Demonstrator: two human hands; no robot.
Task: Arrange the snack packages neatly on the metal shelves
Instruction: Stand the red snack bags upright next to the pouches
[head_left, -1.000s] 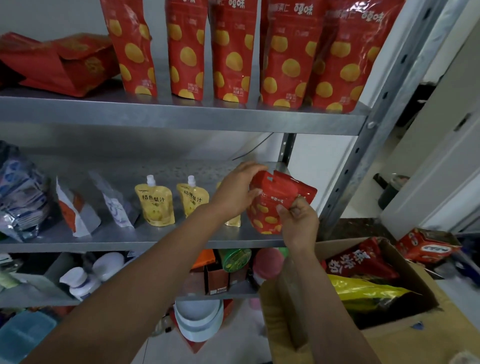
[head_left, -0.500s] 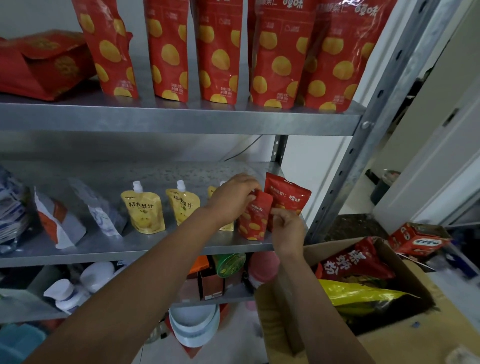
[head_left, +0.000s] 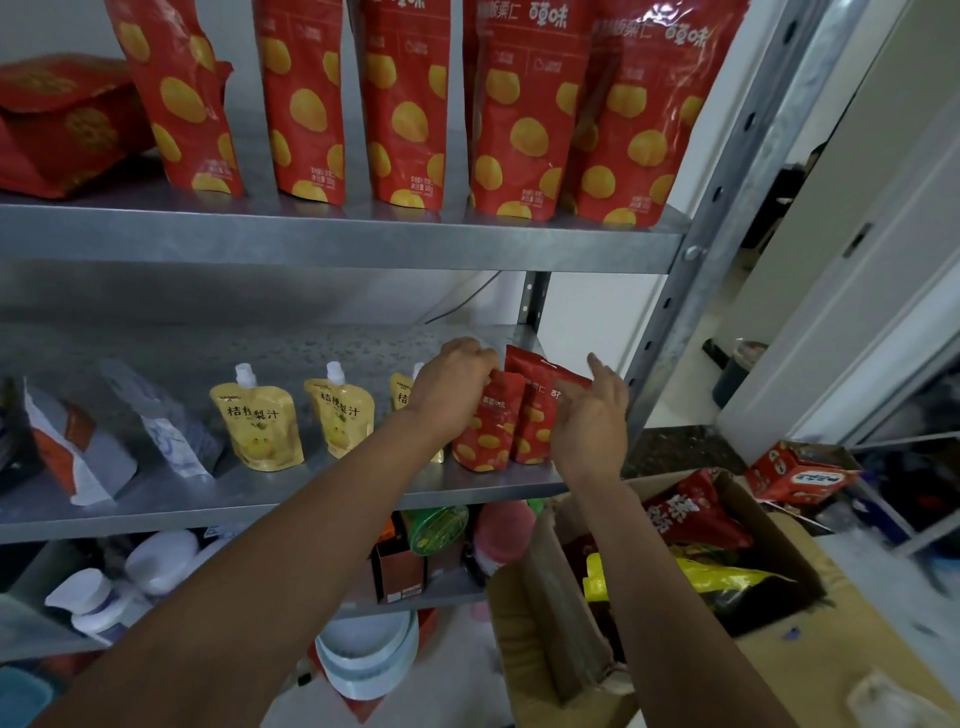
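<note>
In the cardboard box (head_left: 550, 623), snack bags (head_left: 691, 514).

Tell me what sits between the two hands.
In the head view, the front red pouch and the rear red pouch stand between the left hand and the right hand.
</note>
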